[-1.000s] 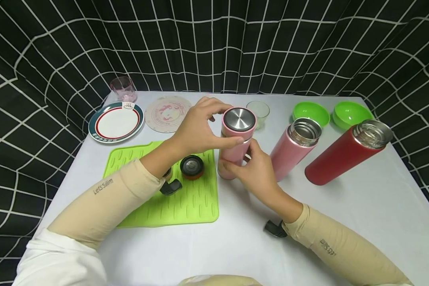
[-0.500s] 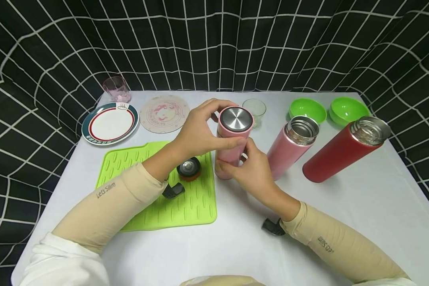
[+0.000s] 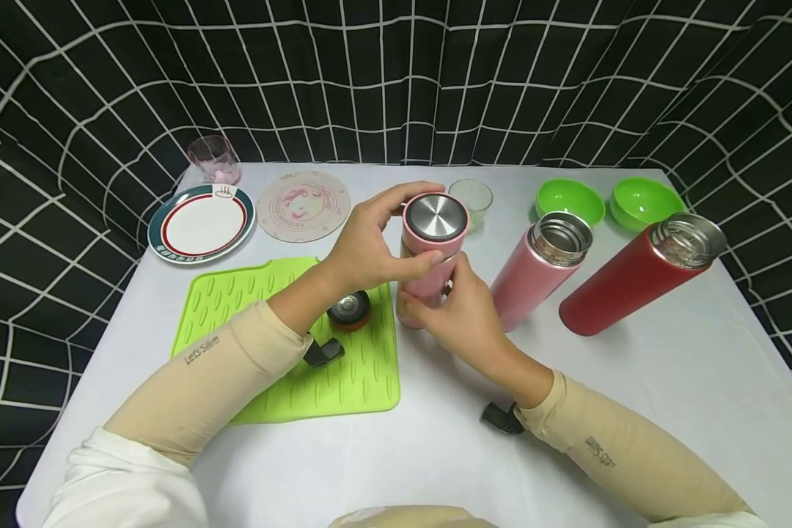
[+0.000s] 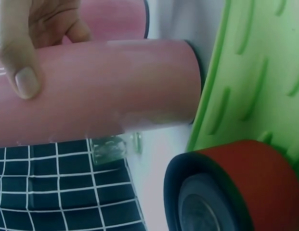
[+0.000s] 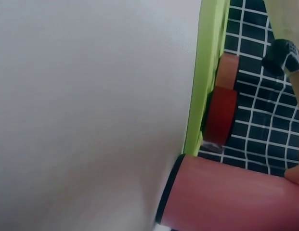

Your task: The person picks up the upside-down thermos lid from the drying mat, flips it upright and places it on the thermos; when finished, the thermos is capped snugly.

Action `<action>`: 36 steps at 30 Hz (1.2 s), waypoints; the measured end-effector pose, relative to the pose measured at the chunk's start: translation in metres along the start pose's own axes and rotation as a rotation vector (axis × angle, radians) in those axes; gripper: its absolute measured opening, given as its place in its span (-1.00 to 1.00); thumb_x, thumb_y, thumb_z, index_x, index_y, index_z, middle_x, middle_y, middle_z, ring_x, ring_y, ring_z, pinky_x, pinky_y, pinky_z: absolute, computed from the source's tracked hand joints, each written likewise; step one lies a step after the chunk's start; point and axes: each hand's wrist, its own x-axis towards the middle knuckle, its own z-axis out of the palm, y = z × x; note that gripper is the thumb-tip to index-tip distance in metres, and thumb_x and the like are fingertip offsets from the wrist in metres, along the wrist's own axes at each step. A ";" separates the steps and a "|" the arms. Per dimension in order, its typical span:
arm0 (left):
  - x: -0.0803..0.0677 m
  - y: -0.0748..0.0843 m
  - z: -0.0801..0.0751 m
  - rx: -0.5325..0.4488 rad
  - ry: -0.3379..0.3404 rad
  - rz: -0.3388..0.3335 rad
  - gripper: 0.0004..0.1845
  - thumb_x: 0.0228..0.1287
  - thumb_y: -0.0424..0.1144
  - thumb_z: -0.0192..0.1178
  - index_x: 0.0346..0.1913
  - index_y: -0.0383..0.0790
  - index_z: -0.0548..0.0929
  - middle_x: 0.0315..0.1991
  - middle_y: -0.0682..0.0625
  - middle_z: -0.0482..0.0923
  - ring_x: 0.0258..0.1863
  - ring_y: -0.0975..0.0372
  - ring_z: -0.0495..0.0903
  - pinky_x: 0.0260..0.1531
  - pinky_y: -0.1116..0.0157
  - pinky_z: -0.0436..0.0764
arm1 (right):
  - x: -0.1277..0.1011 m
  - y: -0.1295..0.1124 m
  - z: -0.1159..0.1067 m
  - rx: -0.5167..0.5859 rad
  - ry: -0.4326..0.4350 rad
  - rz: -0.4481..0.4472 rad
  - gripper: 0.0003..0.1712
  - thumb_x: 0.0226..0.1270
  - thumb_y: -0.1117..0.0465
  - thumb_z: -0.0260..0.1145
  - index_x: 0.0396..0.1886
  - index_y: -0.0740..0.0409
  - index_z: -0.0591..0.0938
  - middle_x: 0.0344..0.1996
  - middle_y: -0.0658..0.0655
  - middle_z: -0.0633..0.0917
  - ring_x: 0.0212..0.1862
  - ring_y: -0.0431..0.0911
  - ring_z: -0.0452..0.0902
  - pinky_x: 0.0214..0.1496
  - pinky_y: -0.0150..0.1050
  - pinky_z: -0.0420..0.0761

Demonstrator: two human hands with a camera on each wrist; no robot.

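A closed pink thermos bottle [image 3: 429, 282] with a steel-topped lid [image 3: 437, 216] stands upright on the white table, beside the right edge of the green mat. My left hand [image 3: 379, 238] grips it around the lid, the thumb across the front. Lower down, my right hand [image 3: 465, 315] holds the bottle's body, thumb in front and fingers behind, partly hidden. In the right wrist view the base of the thermos bottle [image 5: 226, 192] rests on the table. A second, open pink thermos bottle [image 3: 534, 271] stands just right of my right hand.
On the green mat [image 3: 363, 381] lies a red lid [image 3: 350, 312], with another lid [image 5: 227, 70] beside it. An open red thermos bottle [image 3: 627, 282] stands at the right. Behind are two green bowls [image 3: 570, 202], a clear glass [image 3: 471, 202], a round pad [image 3: 303, 207], a plate [image 3: 201, 224] and a pink glass [image 3: 214, 161].
The left hand's thumb has shifted slightly left across the bottle. Both hands keep their hold and the bottle stays in place. The whole view has shifted slightly.
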 end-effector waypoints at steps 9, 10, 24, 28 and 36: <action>-0.004 0.001 0.004 -0.025 0.040 0.002 -0.28 -0.06 -0.31 0.47 0.24 -0.39 0.48 0.06 -0.08 0.60 -0.02 0.18 0.56 0.01 0.14 0.52 | 0.005 -0.001 0.003 0.030 0.011 0.049 -0.13 -0.01 -0.08 0.60 0.25 0.02 0.37 0.02 -0.02 0.63 0.06 -0.17 0.54 0.08 -0.14 0.53; -0.004 0.001 0.005 -0.023 0.045 0.000 -0.28 -0.07 -0.31 0.48 0.23 -0.38 0.48 0.05 -0.06 0.59 -0.02 0.18 0.55 -0.01 0.14 0.52 | 0.005 -0.001 0.003 0.025 0.013 0.045 -0.13 -0.01 -0.07 0.60 0.25 0.02 0.37 0.02 -0.01 0.64 0.05 -0.17 0.55 0.07 -0.14 0.53; -0.006 -0.001 0.006 -0.137 0.011 -0.018 -0.24 -0.03 -0.24 0.40 0.28 -0.41 0.41 0.14 -0.11 0.53 0.03 0.14 0.54 0.07 0.15 0.49 | 0.003 0.000 0.004 0.020 0.027 0.038 -0.19 -0.03 -0.03 0.62 0.19 0.03 0.43 -0.03 -0.04 0.66 0.00 -0.19 0.58 0.00 -0.20 0.56; -0.003 0.000 0.008 -0.123 0.020 -0.057 -0.24 -0.08 -0.28 0.49 0.24 -0.34 0.42 0.08 -0.03 0.52 0.00 0.18 0.53 0.04 0.18 0.49 | 0.004 0.001 0.004 -0.005 0.032 0.044 -0.17 -0.04 -0.05 0.62 0.19 0.04 0.42 -0.05 -0.02 0.66 -0.03 -0.18 0.58 -0.03 -0.18 0.56; -0.002 0.003 0.008 -0.168 0.004 -0.105 -0.20 -0.05 -0.29 0.41 0.31 -0.38 0.34 0.13 -0.14 0.49 0.07 0.16 0.48 0.13 0.18 0.43 | 0.004 0.000 0.005 -0.014 0.033 0.049 -0.17 -0.05 -0.04 0.62 0.20 0.04 0.42 -0.06 -0.01 0.67 -0.05 -0.17 0.59 -0.05 -0.18 0.57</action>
